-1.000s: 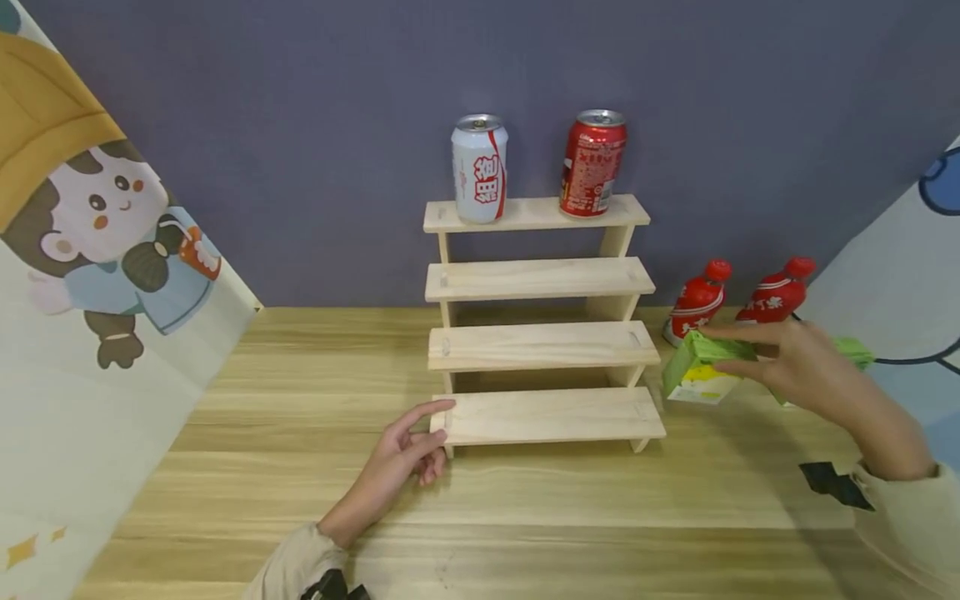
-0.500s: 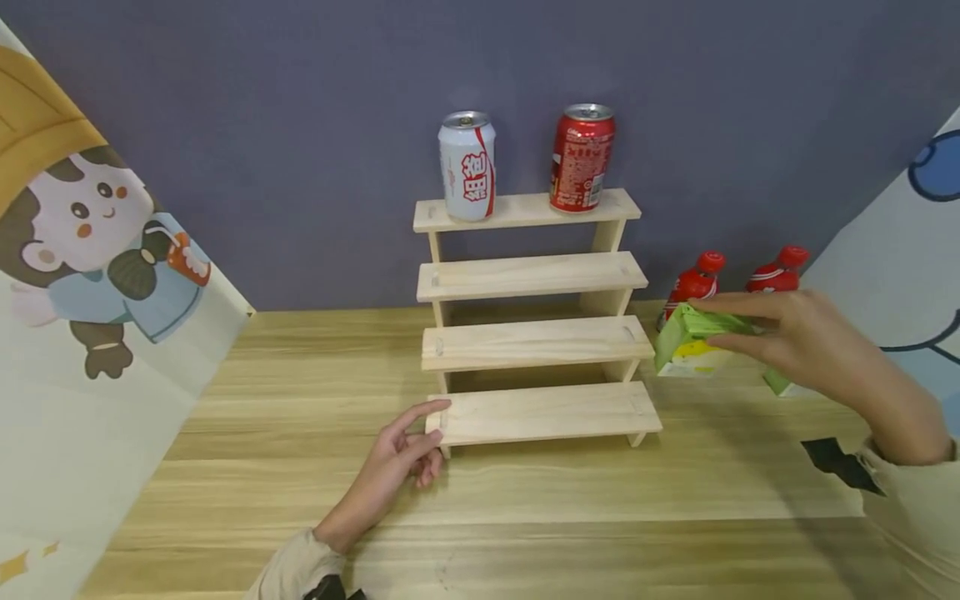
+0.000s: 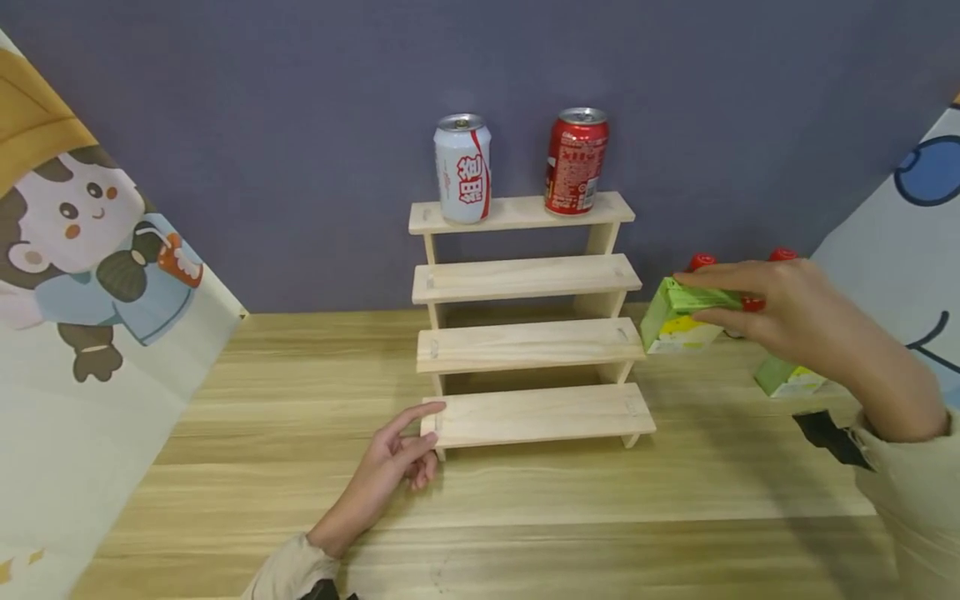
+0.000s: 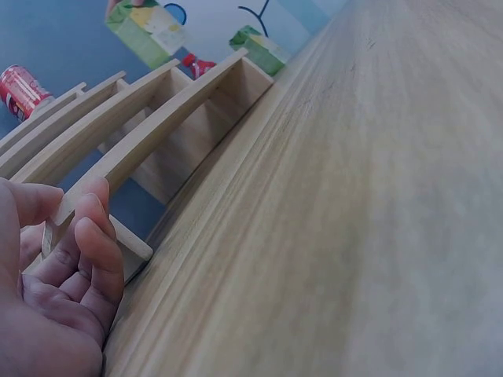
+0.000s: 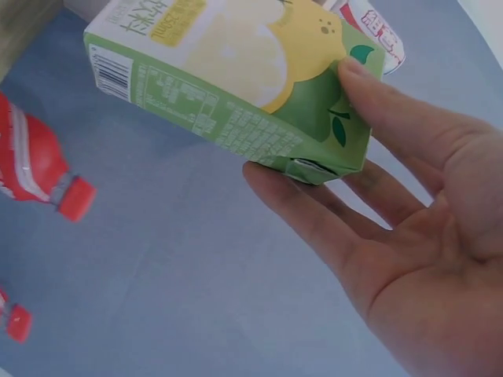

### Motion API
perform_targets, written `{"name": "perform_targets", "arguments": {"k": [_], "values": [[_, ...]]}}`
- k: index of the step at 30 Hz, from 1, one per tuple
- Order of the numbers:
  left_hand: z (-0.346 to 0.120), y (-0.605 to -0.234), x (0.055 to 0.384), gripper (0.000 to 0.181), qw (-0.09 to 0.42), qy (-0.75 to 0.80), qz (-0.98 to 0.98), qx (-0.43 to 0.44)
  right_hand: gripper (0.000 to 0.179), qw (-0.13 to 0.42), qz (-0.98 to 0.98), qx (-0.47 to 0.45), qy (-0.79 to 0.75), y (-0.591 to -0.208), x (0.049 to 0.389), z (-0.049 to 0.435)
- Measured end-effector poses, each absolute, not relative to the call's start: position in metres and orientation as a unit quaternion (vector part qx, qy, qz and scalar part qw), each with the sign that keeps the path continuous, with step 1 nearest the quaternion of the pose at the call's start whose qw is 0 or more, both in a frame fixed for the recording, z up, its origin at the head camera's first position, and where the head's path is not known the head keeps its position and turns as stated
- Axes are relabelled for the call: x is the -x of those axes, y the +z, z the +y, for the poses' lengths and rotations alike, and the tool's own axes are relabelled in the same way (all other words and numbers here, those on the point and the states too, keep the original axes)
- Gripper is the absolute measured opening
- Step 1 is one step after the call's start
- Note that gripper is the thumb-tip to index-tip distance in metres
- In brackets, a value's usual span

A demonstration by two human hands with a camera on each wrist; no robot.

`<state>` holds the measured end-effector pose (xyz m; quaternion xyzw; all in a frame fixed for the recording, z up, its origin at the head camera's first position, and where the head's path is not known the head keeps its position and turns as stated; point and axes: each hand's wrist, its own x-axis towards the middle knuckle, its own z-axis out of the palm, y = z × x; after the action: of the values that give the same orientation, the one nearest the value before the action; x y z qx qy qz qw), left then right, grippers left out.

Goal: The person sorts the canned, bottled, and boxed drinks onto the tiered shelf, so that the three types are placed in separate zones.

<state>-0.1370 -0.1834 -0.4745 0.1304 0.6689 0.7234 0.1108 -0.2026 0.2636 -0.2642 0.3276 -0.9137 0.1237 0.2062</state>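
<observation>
A four-tier wooden step shelf (image 3: 536,414) stands on the table. My left hand (image 3: 393,458) grips the left end of its lowest step; in the left wrist view, thumb and fingers (image 4: 98,236) close around that board's end. Right of the shelf, my right hand (image 3: 810,317) pinches a green and yellow juice carton (image 3: 686,321) near its top. The right wrist view shows the carton (image 5: 228,78) with a lemon picture, thumb on one face and fingers opposite. Held in the air, the carton is close to the right end of the second-lowest step.
On the top step stand a white can (image 3: 462,171) and a red cola can (image 3: 577,162). Two red bottles (image 5: 35,153) stand behind my right hand, mostly hidden in the head view. Another green carton (image 3: 791,377) is beneath that hand. A dark wall (image 3: 322,167) rises behind.
The right hand has raised the juice carton and brought it slightly left, toward the shelf. The left hand keeps its place on the lowest step. The head view has shifted a little.
</observation>
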Motion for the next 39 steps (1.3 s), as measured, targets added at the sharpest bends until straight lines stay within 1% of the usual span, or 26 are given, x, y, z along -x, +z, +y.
{"name": "perform_targets", "arguments": {"k": [4, 9, 15, 18, 29, 39], "values": [[-0.183, -0.474, 0.138, 0.048, 0.112, 0.724, 0.669, -0.130, 0.052, 0.217, -0.900, -0.355, 0.128, -0.252, 0.205, 0.253], [-0.183, -0.475, 0.137, 0.048, 0.113, 0.727, 0.665, -0.126, 0.052, 0.214, -0.892, -0.373, 0.140, -0.240, 0.207, 0.237], [-0.181, -0.478, 0.134, 0.049, 0.116, 0.732, 0.659, -0.127, 0.048, 0.248, -0.863, -0.415, 0.145, -0.233, 0.214, 0.220], [-0.181, -0.478, 0.134, 0.049, 0.113, 0.733, 0.659, -0.127, 0.048, 0.252, -0.855, -0.427, 0.155, -0.230, 0.217, 0.210], [-0.183, -0.476, 0.135, 0.049, 0.110, 0.729, 0.664, -0.126, 0.041, 0.219, -0.862, -0.414, 0.195, -0.220, 0.228, 0.177], [-0.182, -0.475, 0.135, 0.048, 0.108, 0.728, 0.663, -0.133, 0.035, 0.205, -0.855, -0.428, 0.211, -0.217, 0.250, 0.147]]}}
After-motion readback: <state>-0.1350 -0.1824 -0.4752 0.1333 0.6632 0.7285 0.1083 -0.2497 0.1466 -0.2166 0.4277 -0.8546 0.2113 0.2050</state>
